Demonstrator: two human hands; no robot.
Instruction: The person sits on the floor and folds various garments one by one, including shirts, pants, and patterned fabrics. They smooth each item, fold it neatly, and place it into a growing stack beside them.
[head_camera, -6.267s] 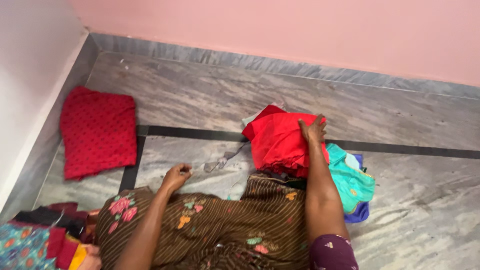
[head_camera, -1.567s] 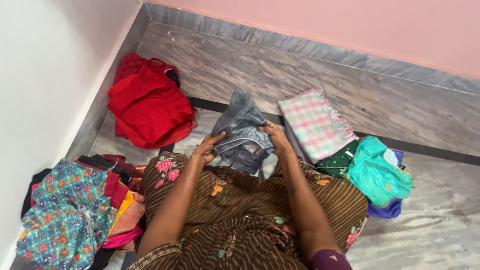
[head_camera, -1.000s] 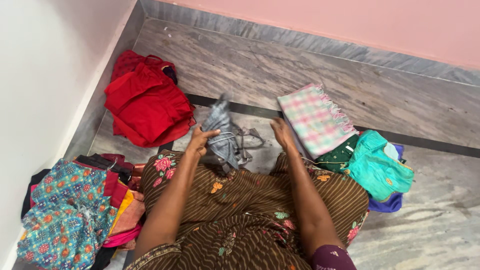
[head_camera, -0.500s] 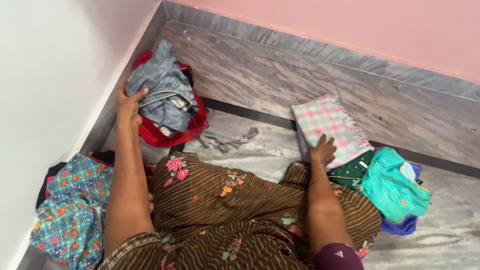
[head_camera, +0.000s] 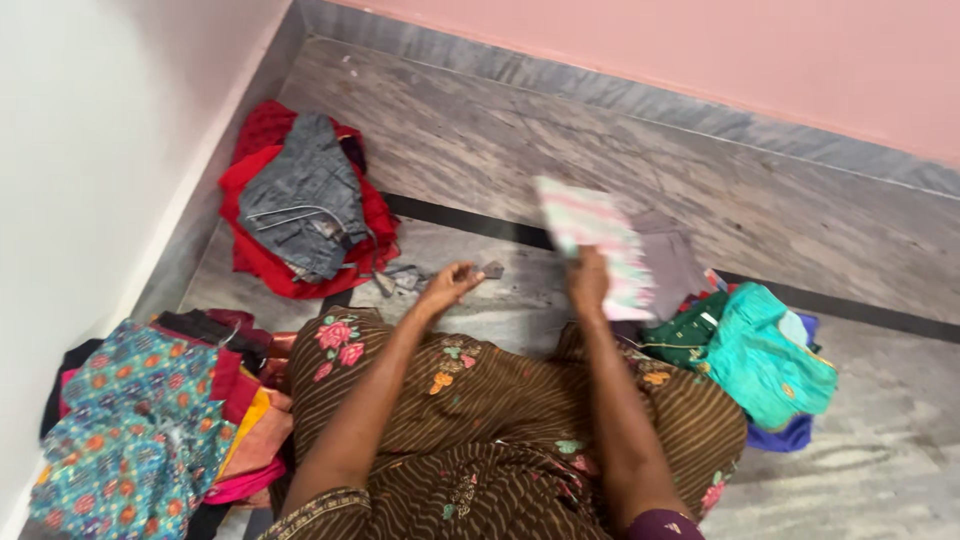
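— Where's the pink checked cloth (head_camera: 598, 245)?
— Lifted off the grey floor (head_camera: 480, 140), blurred, with the right hand (head_camera: 588, 283) and its fingers clenched on the lower edge.
— And the left hand (head_camera: 447, 287)?
— Empty, fingers loosely curled above the floor, near a grey scrap (head_camera: 400, 279).
— Around them?
— A grey garment (head_camera: 300, 205) on a red pile (head_camera: 262, 265); a teal garment (head_camera: 770, 355) beside the right knee

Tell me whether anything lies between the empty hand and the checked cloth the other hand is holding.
Nothing visible does. The left hand hovers open over bare floor, and the right hand grips the pink checked cloth just across that gap.
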